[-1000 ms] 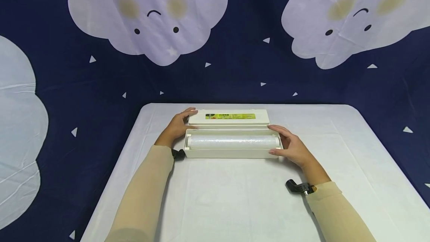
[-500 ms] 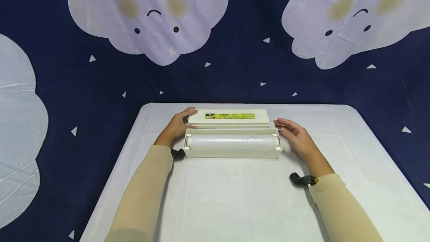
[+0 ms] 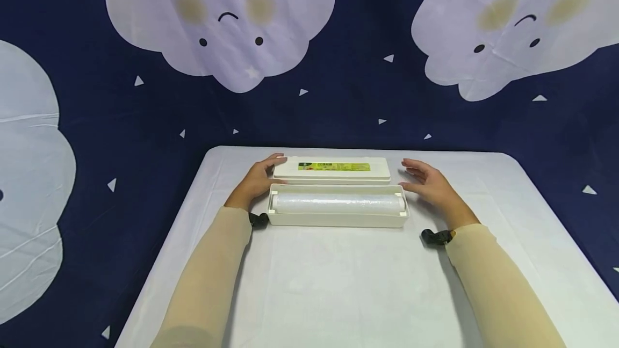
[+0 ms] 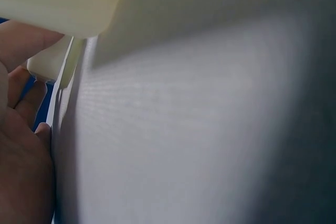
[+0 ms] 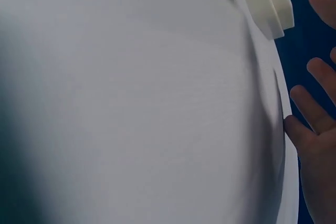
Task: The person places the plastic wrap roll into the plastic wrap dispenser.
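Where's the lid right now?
In the head view, the lid lies just behind the box, its left end at the left hand.

A long, open, off-white rectangular plastic box [image 3: 338, 220] is set on a white cloth-covered table [image 3: 358, 283]; a cylindrical roll of clear, shiny film [image 3: 338, 203] is held lengthwise inside; just beyond the box, a white rectangular lid [image 3: 332, 175] with a yellow-green printed label [image 3: 333, 166] is laid; its left end is held between the thumb and fingers of the left hand [image 3: 256, 179]; the right hand [image 3: 427, 181] is held apart from its right end; the far side is filled by a dark blue cloth backdrop [image 3: 309, 122] printed with pale clouds [image 3: 222, 36].
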`<act>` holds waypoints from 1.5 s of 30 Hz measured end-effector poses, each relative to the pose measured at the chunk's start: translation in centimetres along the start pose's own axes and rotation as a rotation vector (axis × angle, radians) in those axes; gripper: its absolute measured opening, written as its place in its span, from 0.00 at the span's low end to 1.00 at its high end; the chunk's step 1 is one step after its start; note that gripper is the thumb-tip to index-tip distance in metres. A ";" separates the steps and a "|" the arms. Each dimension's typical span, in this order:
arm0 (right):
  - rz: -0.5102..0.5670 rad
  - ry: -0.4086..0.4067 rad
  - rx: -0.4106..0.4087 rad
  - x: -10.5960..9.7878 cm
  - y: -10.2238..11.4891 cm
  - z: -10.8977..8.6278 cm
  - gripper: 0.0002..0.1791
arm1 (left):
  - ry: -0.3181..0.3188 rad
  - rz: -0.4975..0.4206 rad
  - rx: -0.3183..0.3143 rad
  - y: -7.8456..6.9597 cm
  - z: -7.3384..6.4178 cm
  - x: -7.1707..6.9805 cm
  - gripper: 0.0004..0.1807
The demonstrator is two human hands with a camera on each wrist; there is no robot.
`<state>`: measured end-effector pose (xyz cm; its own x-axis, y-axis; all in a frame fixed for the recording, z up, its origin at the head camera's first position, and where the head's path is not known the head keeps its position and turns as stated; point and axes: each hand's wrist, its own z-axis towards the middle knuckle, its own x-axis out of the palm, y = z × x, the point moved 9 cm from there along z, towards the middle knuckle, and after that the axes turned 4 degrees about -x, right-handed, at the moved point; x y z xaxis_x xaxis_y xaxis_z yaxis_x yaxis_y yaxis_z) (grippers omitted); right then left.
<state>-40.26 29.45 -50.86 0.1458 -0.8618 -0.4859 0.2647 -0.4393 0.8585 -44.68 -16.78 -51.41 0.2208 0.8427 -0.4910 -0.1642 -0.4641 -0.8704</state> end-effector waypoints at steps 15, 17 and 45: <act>-0.223 0.165 -0.051 3.0 0.3 3.6 0.58 | -0.011 0.001 -0.003 0.1 0.0 0.0 0.43; -0.255 0.176 -0.058 3.3 0.5 4.0 0.58 | -0.014 0.007 -0.015 0.2 0.0 0.1 0.43; -0.266 0.161 -0.125 4.3 2.1 4.9 0.45 | 0.006 0.046 -0.007 -0.2 -0.2 -0.1 0.43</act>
<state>-43.75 23.61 -50.32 0.2024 -0.6656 -0.7184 0.4273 -0.6000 0.6763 -44.46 -16.82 -51.17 0.2187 0.8190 -0.5305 -0.1680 -0.5039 -0.8472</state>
